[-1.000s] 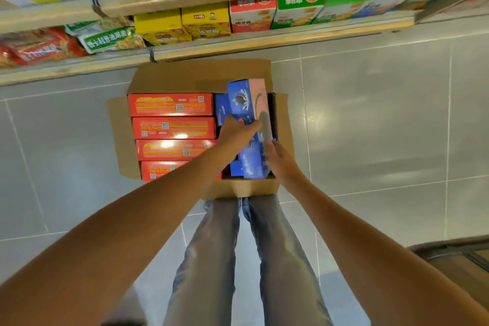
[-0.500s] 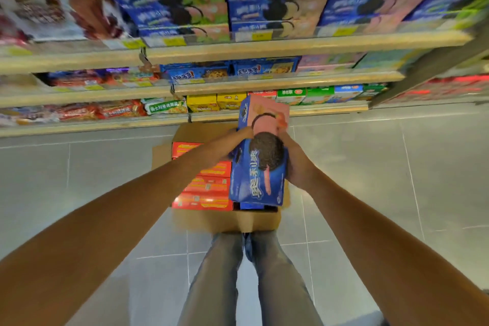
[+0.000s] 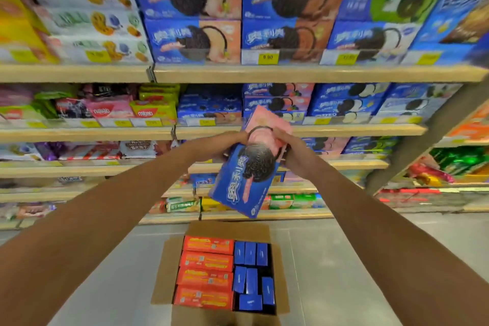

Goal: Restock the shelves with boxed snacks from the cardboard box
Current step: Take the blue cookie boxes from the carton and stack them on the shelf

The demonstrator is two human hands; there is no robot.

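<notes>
**A:** Store shelves [image 3: 291, 73] fill the whole background, wooden edges with yellow price tags [image 3: 267, 58] along the front. Top row is blue cookie boxes [image 3: 190, 12] stacked two high, with white boxes at its left end. Pretty blurry overall.

**B:** And the box being stocked?

**A:** A blue and pink cookie box [image 3: 244, 176] is up in the air in front of the middle shelves, tilted, pink end up and blue end down. Left hand [image 3: 235, 140] grips its upper left edge, right hand [image 3: 287, 151] is wrapped round the upper right edge. Both closed on it.

**B:** Where's the carton?

**A:** Cardboard box [image 3: 165, 272] sits on the grey tile floor [image 3: 344, 259] below the arms, flaps open. Four orange boxes [image 3: 206, 262] lie flat along its left side, small blue boxes [image 3: 250, 272] stand on end along the right side, a bit jumbled near the front right corner.
</notes>
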